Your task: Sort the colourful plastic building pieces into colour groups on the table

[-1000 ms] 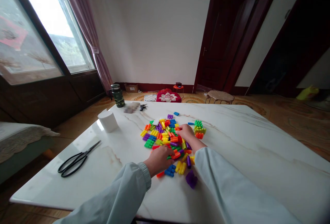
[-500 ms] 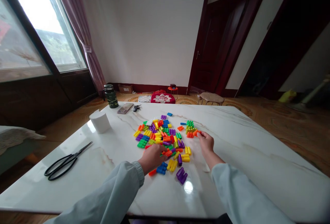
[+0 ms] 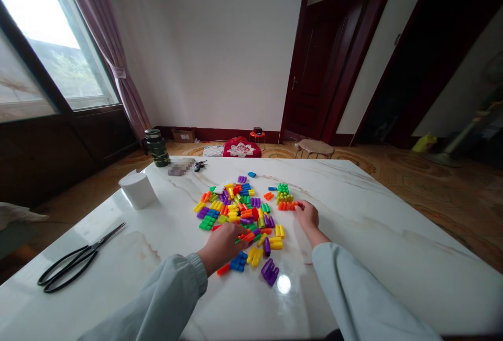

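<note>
Bullet-shaped plastic building blocks in many colours lie in a loose pile (image 3: pixel 236 207) on the white marble-patterned table (image 3: pixel 377 236). To the right of the pile, green, olive-yellow and orange blocks stand together in neat rows. My right hand (image 3: pixel 307 216) pinches the orange block (image 3: pixel 293 206) at the right end of the front row. My left hand (image 3: pixel 220 245) rests at the pile's near edge, fingers curled against an orange block (image 3: pixel 247 237); its fingertips are partly hidden. Nearer me lie a blue block (image 3: pixel 238 262), a yellow block (image 3: pixel 254 256) and a purple block (image 3: pixel 269 273).
Black-handled scissors (image 3: pixel 80 260) lie on the left of the table. Behind them stand a white paper roll (image 3: pixel 137 189) and a camouflage flask (image 3: pixel 157 148), with a blurred-out flat object (image 3: pixel 181 166) and keys (image 3: pixel 200 165) alongside. A round stool (image 3: pixel 315 147) is beyond the far edge.
The orange block in my right hand was tilted at the row's end and now sits in line with it. My left hand stays at the pile. The whole view has shifted slightly.
</note>
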`<state>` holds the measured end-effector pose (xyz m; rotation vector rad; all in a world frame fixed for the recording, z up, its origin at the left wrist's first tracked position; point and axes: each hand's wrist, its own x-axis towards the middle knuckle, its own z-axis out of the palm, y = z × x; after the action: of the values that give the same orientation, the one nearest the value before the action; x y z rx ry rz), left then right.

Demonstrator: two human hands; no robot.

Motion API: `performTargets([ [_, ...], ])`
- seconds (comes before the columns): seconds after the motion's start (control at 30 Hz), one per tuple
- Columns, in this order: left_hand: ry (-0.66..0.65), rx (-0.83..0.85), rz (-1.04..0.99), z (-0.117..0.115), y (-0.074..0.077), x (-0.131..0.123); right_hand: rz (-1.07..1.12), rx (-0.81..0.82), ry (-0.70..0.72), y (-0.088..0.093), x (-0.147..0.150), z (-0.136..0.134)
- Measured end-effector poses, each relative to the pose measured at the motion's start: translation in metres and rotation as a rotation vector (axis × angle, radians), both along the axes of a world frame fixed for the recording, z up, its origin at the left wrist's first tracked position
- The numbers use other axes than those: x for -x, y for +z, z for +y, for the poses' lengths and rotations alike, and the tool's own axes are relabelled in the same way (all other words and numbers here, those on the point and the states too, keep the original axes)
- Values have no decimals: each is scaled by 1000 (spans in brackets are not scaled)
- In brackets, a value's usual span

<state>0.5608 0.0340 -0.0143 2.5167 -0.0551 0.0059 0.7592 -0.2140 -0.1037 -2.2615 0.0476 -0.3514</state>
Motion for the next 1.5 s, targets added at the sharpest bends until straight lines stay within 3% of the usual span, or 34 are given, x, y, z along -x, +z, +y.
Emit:
performTargets([
  [0.13, -29, -132, 58, -2, 3, 0, 4, 47, -1, -1, 0, 1],
  [0.37, -47, -123, 61, -1, 2, 2, 10, 56, 37, 0, 3, -1],
  [0.53, -68, -130, 88, -5, 10, 4, -141, 79, -37, 10, 18, 1],
  [0.6, -72, -135, 99, -6, 10, 4, -210, 74, 54, 16, 31, 12],
  [0.73, -106, -162, 88, -8, 6, 4, -245, 68, 424, 33, 54, 59],
  [0.87, -148, -193, 68, -8, 6, 5, -192, 209, 648, 54, 64, 114],
  [0.97, -154, -232, 81, -9, 7, 4, -110, 426, 626, 64, 66, 145],
  [1.1, -156, -247, 76, -9, 3, 2, -20, 623, 567, 67, 69, 166],
  [1.37, -180, -230, 52, -9, 5, 3, 13, 682, 542, 63, 76, 169],
  [1.5, -164, -225, 62, -11, 8, 4, -41, 591, 489, 60, 74, 167],
])
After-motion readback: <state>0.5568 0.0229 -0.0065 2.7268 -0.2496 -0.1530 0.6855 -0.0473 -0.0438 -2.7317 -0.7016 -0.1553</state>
